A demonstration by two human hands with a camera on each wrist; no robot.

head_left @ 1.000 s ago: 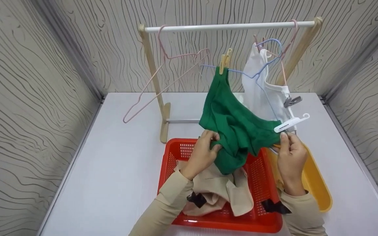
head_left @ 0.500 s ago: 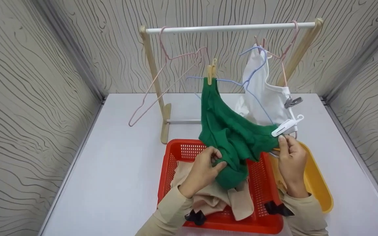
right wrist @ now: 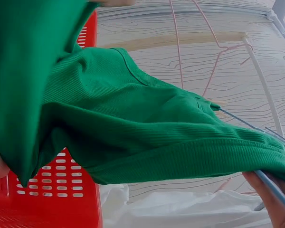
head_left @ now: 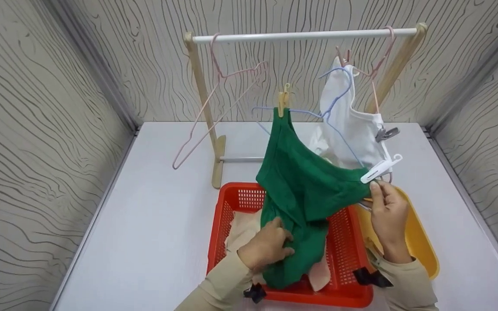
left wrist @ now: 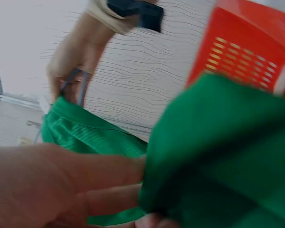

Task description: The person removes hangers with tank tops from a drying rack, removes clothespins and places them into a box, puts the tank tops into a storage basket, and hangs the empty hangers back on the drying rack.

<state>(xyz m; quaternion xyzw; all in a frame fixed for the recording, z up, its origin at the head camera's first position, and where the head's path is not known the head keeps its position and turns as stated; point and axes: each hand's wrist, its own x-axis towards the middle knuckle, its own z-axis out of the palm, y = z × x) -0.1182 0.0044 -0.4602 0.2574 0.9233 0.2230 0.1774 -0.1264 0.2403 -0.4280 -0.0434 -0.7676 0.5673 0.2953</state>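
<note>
A green tank top (head_left: 309,185) hangs on a thin blue hanger (head_left: 333,103) in front of the rack. A yellow peg (head_left: 282,103) clips one shoulder, and a white peg (head_left: 378,170) the other. Just below the white peg, my right hand (head_left: 389,216) pinches the hanger's end with the fabric over it; the right wrist view shows the blue rod (right wrist: 273,190) against the fingers. My left hand (head_left: 266,246) touches the lower part of the top with fingers spread; in the left wrist view the fingers (left wrist: 109,171) extend straight to a fold, which hides some fingertips.
A red basket (head_left: 214,224) holds beige cloth (head_left: 244,229) under the green top. Beside it stands a yellow basket (head_left: 426,250). On the rack bar (head_left: 305,36) hang a bare pink hanger (head_left: 195,125) and a white garment (head_left: 352,125) with a grey peg (head_left: 386,134).
My left hand has moved down, its fingers spreading apart. The bunched lower part of the green top has dropped and unfolded over the red basket. The blue hanger has sunk on its left side.
</note>
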